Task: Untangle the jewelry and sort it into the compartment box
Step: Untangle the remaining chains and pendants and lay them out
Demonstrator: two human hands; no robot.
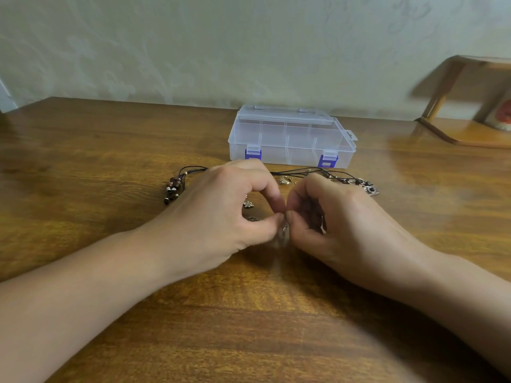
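Note:
A clear plastic compartment box with two purple latches stands closed at the back of the wooden table. Black cord necklaces lie tangled in front of it; one ends in a brown bead cluster at the left, another in a metal camera-shaped pendant at the right. My left hand and my right hand meet fingertip to fingertip at the table's middle, both pinching a small metal charm piece. Small metal charms lie under my left hand. Gold rings lie by the cords.
A wooden stand sits at the back right, holding a blurred picture. A pale wall runs behind the table. Bare wooden tabletop stretches between my forearms toward the near edge.

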